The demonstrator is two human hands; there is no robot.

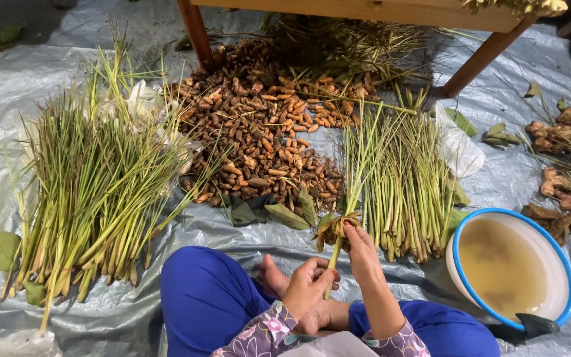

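Lemongrass stalk point(342, 218) — green, long, frayed browning leaves.

both hands hold one lemongrass stalk point(338, 244); left hand point(308, 287) low, right hand point(363, 254) higher; turmeric heap point(266, 132) beyond

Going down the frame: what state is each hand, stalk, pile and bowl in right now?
left hand: closed around the stalk's lower end
right hand: gripping the stalk higher up
stalk: held upright, dry leaves peeled back
left heap of stalks: lying loose
right stalks: laid side by side
roots pile: heaped
bowl: holds murky water
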